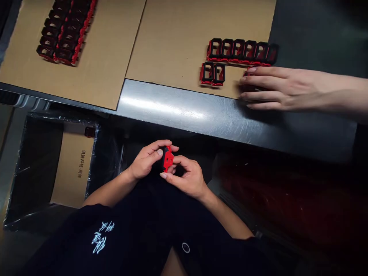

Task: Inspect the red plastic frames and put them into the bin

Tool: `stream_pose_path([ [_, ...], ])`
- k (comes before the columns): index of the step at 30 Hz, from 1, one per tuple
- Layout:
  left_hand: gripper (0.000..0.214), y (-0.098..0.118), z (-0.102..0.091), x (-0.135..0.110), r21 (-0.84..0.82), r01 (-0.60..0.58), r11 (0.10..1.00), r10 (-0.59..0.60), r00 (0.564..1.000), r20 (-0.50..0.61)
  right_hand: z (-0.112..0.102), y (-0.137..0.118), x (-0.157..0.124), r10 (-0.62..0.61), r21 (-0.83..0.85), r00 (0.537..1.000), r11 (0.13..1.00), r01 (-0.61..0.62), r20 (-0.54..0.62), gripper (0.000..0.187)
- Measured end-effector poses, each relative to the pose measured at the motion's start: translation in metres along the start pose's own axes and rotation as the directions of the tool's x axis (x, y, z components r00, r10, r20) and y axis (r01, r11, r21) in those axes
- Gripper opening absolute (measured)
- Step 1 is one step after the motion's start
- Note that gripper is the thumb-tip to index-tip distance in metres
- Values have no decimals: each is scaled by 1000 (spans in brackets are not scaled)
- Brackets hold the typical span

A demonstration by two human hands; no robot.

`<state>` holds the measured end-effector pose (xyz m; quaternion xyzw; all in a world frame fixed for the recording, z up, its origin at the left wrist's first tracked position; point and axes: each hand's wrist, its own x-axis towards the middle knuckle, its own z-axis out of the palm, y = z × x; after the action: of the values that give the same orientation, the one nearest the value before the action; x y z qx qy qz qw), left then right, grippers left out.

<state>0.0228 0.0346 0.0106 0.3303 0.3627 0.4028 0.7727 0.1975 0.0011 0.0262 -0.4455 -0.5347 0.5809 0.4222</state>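
A dark shirt [138,230] is seen nearest, marked with white lettering [99,241] at one side. In front of it, a red and black part [169,160] is held up between both hands, on the near side of the counter's edge. Its black side is gripped by the left hand [144,160], the thumb pressed on it and the fingers clamped around it. Its red side is pinched by the right hand [189,178], whose thumb is set at the lower end and whose other fingers are partly hidden behind the part.

To the left, a bin [37,165] is lined with dark plastic; a cardboard piece [73,165] printed with characters is seen inside, with a small dark red item [90,132] near its upper corner. To the right, a reddish mass [276,188] is lost in shadow.

Beyond, the metal counter [172,109] is partly covered by a left cardboard sheet [89,82] and a right cardboard sheet [178,46]. On the right sheet, two hollow frames [213,74] are placed side by side. Beside them, dark items are mostly covered by a co-worker's hand [276,86], its fingers spread slightly; whether anything is gripped cannot be told. Behind these, six similar frames [244,50] are lined up. Farther left, a double row of frames [61,34] is set out on the left sheet.
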Motion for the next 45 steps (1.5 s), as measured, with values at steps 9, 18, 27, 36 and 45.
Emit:
stream_pose_path([
  [9, 60, 17, -10, -18, 246, -8, 969, -34, 985, 169, -8, 3, 1, 63, -44, 995, 997, -60, 78, 25],
  [18, 67, 18, -9, -18, 365, -96, 926, 16, 976, 215, -9, 6, -1, 28, -65, 996, 998, -22, 80, 24],
  [27, 71, 13, -7, -22, 418, -89, 904, 20, 986, 167, -8, 6, -3, 46, -109, 996, 993, -37, 80, 23],
  [36, 71, 14, 2, -29, 373, 64, 926, -81, 996, 30, -17, 11, -6, 165, 115, 964, 975, -192, 206, 37],
  [45, 75, 10, 0, -30, 617, -126, 777, 57, 990, 130, -18, 11, -5, 385, 456, 909, 788, -414, 161, 38],
])
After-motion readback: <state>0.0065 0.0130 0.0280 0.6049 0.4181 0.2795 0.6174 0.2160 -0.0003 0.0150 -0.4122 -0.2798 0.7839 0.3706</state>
